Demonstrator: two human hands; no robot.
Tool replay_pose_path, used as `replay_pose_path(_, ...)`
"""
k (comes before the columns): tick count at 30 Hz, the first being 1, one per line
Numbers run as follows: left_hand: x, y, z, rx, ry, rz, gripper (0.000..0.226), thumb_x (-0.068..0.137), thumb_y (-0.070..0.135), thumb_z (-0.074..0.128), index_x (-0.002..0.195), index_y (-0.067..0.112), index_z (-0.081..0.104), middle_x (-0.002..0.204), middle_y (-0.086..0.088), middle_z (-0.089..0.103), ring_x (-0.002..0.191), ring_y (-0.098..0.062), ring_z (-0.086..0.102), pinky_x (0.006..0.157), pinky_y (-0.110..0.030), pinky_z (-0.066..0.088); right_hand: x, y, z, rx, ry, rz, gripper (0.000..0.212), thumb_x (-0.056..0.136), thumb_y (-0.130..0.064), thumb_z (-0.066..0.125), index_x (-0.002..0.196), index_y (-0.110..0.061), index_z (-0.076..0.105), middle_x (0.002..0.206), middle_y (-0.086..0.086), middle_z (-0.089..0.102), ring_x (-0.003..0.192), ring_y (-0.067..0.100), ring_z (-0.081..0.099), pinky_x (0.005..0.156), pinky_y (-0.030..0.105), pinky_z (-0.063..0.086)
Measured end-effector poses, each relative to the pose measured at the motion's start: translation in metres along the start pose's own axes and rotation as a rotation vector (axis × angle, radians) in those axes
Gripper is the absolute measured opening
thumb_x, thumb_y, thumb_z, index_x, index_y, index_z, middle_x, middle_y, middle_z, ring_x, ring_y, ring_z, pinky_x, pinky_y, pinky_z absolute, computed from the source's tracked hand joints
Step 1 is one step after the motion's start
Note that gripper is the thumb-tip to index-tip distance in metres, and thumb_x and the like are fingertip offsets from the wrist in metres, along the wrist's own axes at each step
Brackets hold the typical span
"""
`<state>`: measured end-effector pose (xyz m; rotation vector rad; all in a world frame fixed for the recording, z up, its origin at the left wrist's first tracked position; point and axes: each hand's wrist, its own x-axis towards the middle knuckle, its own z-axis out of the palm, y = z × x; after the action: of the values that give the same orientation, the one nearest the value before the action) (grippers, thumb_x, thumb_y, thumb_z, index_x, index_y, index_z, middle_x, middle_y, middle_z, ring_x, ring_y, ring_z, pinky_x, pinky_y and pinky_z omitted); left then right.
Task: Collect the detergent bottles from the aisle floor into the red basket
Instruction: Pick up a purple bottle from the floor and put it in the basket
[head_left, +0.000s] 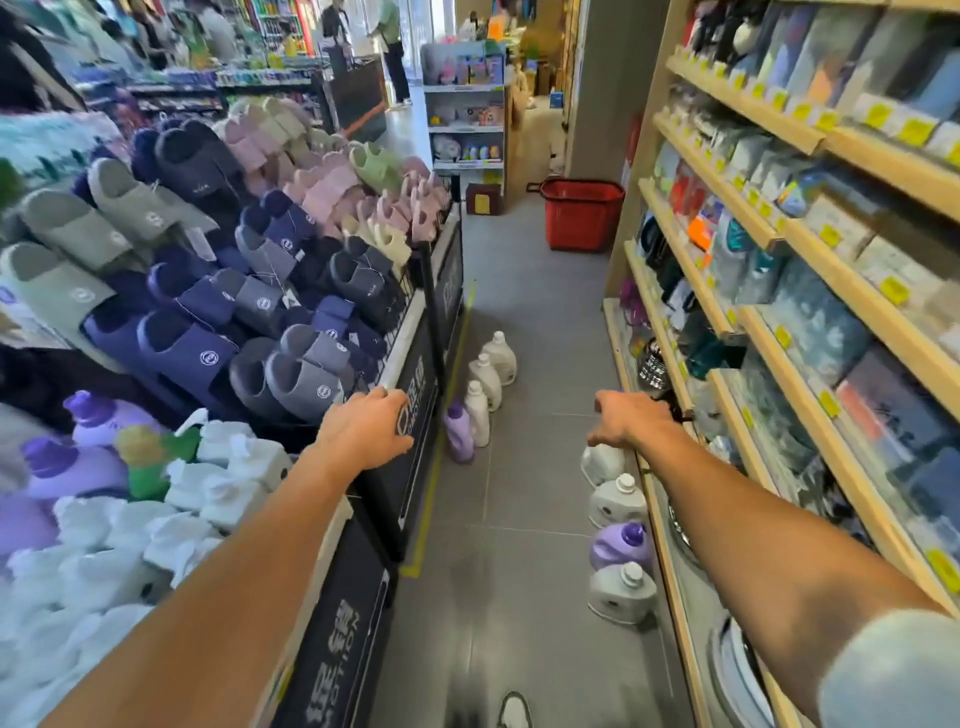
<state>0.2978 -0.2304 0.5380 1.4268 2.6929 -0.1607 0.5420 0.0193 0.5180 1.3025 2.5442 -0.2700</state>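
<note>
At my far left, a bin (104, 545) is heaped with white and purple bottles, and above it a slipper rack (218, 249) holds grey, navy, pink and green pairs. My left grip (363, 431) reaches out over the white front rim of that rack with its fingers bent downward. No bottle is in it, and I cannot tell whether it is closed on the rim or only hanging over it.

Just right of the rack's dark base, four detergent bottles stand upright on the grey aisle floor (535, 338) in a line running away from me. The purple bottle (460, 431) is nearest, with three white bottles (485, 382) behind it.

Far up the aisle, well apart from every bottle, the red basket (582, 215) sits on the floor beside the end of the right-hand shelving.

A second line of four bottles hugs the foot of that shelving: two white jugs (618, 501), then a purple jug (621, 545), then the nearest white jug (622, 592). My right grip (628, 421) hangs above the farthest of these, slack and empty, fingers drooping and thumb out.

Wooden shelves (779, 270) of packaged goods fill the right side.
</note>
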Motion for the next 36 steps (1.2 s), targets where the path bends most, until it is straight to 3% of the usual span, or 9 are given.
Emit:
replay_pose_path(4,0.063,-0.015,-0.013,0.032,-0.01,0.006,0.061,0.092,0.051,0.061,0.145,0.028,0.04,0.135,-0.004,0.051,0.122,-0.033,0.052,0.094,-0.047,0.048,0.063,-0.028,-0.015,0.05,0.011,-0.059,0.056,0.084,-0.051,0.074,0.128,-0.022,0.055,0.129,0.009,0.064,0.123,0.033,0.055,0.097,0.045,0.046)
replay_pose_path(19,0.299,-0.057,0.029,-0.021,-0.135,0.136,0.066,0.09,0.049,0.063,0.147,0.031,0.036,0.141,-0.004,0.049,0.126,-0.031,0.051,0.096,-0.045,0.045,0.271,-0.119,-0.033,0.046,-0.067,-0.068,0.056,0.086,-0.046,0.071,0.133,-0.021,0.053,0.135,0.008,0.061,0.127,0.033,0.052,0.096,0.043,0.046)
replay_pose_path(23,0.359,-0.063,0.045,-0.112,-0.224,0.251,0.066,0.089,0.045,0.065,0.147,0.03,0.038,0.139,-0.003,0.05,0.124,-0.028,0.053,0.095,-0.043,0.047,0.317,-0.14,-0.017,0.053,-0.157,-0.058,0.058,0.086,-0.048,0.072,0.135,-0.022,0.053,0.137,0.01,0.06,0.129,0.033,0.054,0.1,0.043,0.049)
replay_pose_path(30,0.461,-0.071,0.098,-0.069,-0.395,0.278,0.067,0.087,0.045,0.065,0.146,0.032,0.035,0.134,-0.003,0.049,0.125,-0.03,0.05,0.1,-0.046,0.046,0.402,-0.134,0.016,0.112,-0.282,-0.005,0.062,0.086,-0.047,0.074,0.139,-0.025,0.052,0.136,0.011,0.062,0.128,0.034,0.056,0.099,0.038,0.046)
replay_pose_path(36,0.542,-0.041,0.188,0.011,-0.612,0.344,0.071,0.088,0.036,0.065,0.151,0.03,0.033,0.144,-0.003,0.044,0.131,-0.029,0.046,0.1,-0.045,0.043,0.489,-0.126,0.112,0.188,-0.398,-0.028,0.058,0.09,-0.049,0.067,0.139,-0.024,0.051,0.133,0.006,0.061,0.127,0.029,0.057,0.098,0.037,0.048)
